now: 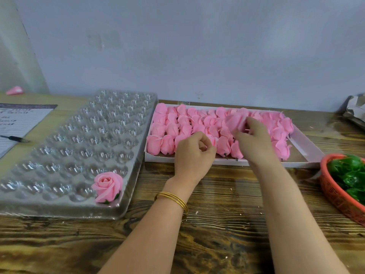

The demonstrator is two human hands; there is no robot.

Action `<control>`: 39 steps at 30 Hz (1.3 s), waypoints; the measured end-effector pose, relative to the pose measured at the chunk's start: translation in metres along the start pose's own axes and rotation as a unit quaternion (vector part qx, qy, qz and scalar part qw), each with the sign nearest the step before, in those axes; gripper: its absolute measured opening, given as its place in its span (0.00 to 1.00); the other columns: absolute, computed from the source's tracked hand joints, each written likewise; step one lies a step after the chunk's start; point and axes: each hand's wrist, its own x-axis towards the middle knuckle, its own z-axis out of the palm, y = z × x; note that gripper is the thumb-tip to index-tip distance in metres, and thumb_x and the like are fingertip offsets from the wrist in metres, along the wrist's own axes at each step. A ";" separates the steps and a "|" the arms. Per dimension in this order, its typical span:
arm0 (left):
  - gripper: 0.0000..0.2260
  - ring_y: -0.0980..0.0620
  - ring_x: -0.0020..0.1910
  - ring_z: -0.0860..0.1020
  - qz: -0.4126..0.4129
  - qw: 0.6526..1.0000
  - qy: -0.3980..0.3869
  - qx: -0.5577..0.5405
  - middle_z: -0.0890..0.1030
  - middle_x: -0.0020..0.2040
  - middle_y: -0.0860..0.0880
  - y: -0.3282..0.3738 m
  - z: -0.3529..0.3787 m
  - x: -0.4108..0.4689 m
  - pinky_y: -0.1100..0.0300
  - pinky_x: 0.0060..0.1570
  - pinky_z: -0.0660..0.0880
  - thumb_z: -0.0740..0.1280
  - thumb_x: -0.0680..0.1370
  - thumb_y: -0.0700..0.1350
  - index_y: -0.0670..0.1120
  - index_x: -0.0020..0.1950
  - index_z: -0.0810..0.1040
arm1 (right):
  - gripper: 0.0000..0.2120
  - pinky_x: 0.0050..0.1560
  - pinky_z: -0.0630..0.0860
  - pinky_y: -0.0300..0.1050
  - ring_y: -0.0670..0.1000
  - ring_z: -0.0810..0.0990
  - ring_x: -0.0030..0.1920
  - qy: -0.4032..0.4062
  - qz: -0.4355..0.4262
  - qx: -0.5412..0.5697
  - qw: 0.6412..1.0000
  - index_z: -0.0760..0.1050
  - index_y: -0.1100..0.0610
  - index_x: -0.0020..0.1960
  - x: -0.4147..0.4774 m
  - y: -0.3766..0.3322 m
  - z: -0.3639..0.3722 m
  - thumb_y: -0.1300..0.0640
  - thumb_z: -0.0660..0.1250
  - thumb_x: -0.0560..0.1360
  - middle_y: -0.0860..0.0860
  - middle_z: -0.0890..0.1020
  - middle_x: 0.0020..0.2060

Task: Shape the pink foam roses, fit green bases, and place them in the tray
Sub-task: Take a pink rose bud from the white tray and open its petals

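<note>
A shallow white box (308, 147) holds several rows of unshaped pink foam roses (171, 131). My right hand (254, 137) pinches one pink rose (235, 120) and holds it just above the box. My left hand (194, 150) hovers over the box's front edge with its fingers curled; whether it holds anything is unclear. A clear plastic tray (69, 147) with many round cups lies to the left. One finished rose with a green base (107, 185) sits in its near right corner cup. Green bases (349, 175) fill a red basket (335, 196) at the right edge.
A printed sheet (17, 121) with a black pen (14, 138) lies at the far left. A loose pink rose (14, 90) rests by the wall. Crumpled grey wrapping (355, 109) sits at the back right. The wooden table (217, 224) extends toward me.
</note>
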 end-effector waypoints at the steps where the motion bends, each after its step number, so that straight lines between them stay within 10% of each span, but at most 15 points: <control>1: 0.12 0.62 0.31 0.74 0.004 1.000 0.004 -0.015 0.72 0.29 0.59 0.001 -0.001 0.000 0.73 0.31 0.66 0.68 0.73 0.39 0.55 0.36 0.73 | 0.11 0.37 0.63 0.46 0.50 0.64 0.35 -0.018 -0.011 0.005 1.000 0.64 0.59 0.38 -0.003 -0.001 0.006 0.71 0.58 0.75 0.55 0.65 0.32; 4: 0.05 0.62 0.32 0.75 0.007 0.996 0.023 -0.083 0.74 0.31 0.58 0.005 -0.003 0.000 0.72 0.33 0.69 0.65 0.73 0.45 0.55 0.39 0.73 | 0.06 0.42 0.70 0.53 0.55 0.69 0.40 -0.064 -0.028 0.020 0.997 0.72 0.70 0.51 -0.011 -0.005 0.020 0.68 0.61 0.77 0.69 0.74 0.44; 11: 0.06 0.59 0.32 0.73 0.026 0.998 0.035 -0.039 0.74 0.32 0.52 -0.001 -0.001 0.002 0.69 0.32 0.69 0.64 0.75 0.36 0.46 0.40 0.74 | 0.18 0.66 0.71 0.64 0.61 0.73 0.66 -0.082 -0.015 0.064 0.994 0.68 0.66 0.69 -0.014 -0.006 0.036 0.65 0.61 0.80 0.61 0.76 0.63; 24: 0.11 0.60 0.31 0.72 0.028 0.998 0.049 -0.009 0.73 0.31 0.54 -0.006 -0.004 0.005 0.70 0.32 0.66 0.60 0.77 0.33 0.46 0.37 0.71 | 0.21 0.67 0.71 0.61 0.61 0.72 0.68 -0.085 -0.005 0.071 0.994 0.67 0.65 0.71 -0.016 0.001 0.039 0.64 0.63 0.80 0.63 0.74 0.67; 34: 0.18 0.62 0.37 0.74 0.005 0.993 0.064 -0.094 0.75 0.36 0.56 -0.001 -0.005 0.002 0.71 0.37 0.67 0.55 0.75 0.66 0.54 0.41 0.71 | 0.17 0.66 0.72 0.59 0.57 0.75 0.65 -0.122 -0.032 0.088 0.988 0.72 0.60 0.68 -0.024 -0.001 0.043 0.63 0.63 0.80 0.58 0.78 0.63; 39: 0.27 0.45 0.48 0.79 -0.024 0.995 0.021 -0.099 0.81 0.46 0.45 0.001 -0.007 0.004 0.47 0.49 0.77 0.63 0.70 0.67 0.43 0.49 0.76 | 0.14 0.64 0.73 0.60 0.60 0.76 0.63 -0.112 -0.030 0.095 0.989 0.74 0.64 0.60 -0.025 0.003 0.043 0.72 0.59 0.77 0.63 0.77 0.60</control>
